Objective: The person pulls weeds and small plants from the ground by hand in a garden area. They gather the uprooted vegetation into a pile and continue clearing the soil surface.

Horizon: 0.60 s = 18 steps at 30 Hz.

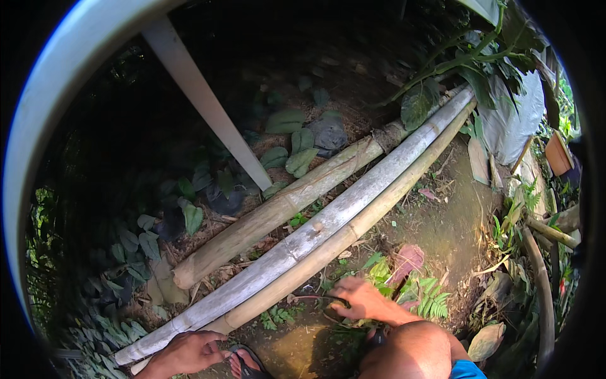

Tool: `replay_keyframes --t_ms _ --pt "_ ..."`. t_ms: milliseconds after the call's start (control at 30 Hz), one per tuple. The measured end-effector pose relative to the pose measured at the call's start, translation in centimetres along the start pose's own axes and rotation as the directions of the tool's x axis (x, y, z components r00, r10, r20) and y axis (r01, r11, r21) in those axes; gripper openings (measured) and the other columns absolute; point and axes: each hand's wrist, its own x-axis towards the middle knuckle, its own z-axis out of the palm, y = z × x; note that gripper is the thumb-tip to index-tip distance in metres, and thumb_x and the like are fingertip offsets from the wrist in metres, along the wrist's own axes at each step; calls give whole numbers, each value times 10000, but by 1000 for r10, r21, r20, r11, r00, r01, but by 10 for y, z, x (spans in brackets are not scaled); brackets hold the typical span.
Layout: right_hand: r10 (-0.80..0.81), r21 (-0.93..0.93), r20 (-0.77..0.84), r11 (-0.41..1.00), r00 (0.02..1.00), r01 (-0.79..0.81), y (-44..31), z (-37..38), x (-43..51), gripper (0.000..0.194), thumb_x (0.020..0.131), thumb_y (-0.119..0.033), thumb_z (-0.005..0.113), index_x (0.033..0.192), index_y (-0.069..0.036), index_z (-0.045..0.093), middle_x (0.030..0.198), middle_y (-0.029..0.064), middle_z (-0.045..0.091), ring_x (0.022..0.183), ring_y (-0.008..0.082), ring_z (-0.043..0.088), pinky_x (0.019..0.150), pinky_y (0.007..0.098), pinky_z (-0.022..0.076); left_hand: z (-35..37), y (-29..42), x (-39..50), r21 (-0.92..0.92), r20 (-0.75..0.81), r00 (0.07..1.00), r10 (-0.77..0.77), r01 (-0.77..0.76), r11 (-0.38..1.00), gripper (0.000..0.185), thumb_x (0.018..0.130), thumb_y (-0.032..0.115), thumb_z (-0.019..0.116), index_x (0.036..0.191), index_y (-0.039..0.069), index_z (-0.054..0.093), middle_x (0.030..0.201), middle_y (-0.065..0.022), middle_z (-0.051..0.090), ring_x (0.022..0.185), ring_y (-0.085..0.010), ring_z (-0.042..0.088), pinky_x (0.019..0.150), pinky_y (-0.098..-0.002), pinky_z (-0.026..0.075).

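Whitish bamboo pole [303, 241] and a tan bamboo pole [341, 237] lie side by side on the ground, running from lower left to upper right. My left hand [191, 351] is over their lower left end, fingers bent, with nothing visible in it; whether it touches them I cannot tell. My right hand [357, 299] is low over the soil, right of the tan pole, beside small leafy plants [378, 272]. A thin dark stem [315, 297] runs up to its fingers; whether it is gripped is unclear. Behind lies a thicker bamboo pole [279, 206].
A pale post [208, 99] slants down behind the thicker pole. Dark planting bags [225, 199] with leafy plants stand in the shade. At right are a white plastic sheet [513, 113], cut branches [539, 284] and an orange-brown pot [558, 151]. My sandalled foot [246, 362] is near the poles.
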Motion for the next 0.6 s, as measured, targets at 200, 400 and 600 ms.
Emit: replay_keyframes --t_ms 200,400,600 --pt "111 -56 -28 992 993 -112 26 -106 136 257 934 -259 667 989 -22 749 980 188 715 979 357 668 908 480 545 -6 -8 -2 173 13 998 68 -69 983 536 955 475 670 1319 82 660 1032 -153 748 1009 -280 720 885 -400 544" --pt "558 -693 483 715 675 -96 57 -124 267 409 970 -178 574 1351 -57 660 1418 191 626 1331 408 569 1101 628 395 -9 -3 -6 471 29 987 159 -154 869 559 943 419 639 1335 22 618 1164 -239 707 1080 -374 696 905 -495 557" --pt "751 -729 451 622 482 -286 84 -74 265 533 969 -377 570 1396 -64 634 1458 145 603 1385 365 532 1136 698 301 14 -20 -2 368 -17 970 241 -218 904 561 942 464 649 1313 43 643 1207 -222 703 1097 -393 681 929 -482 553"
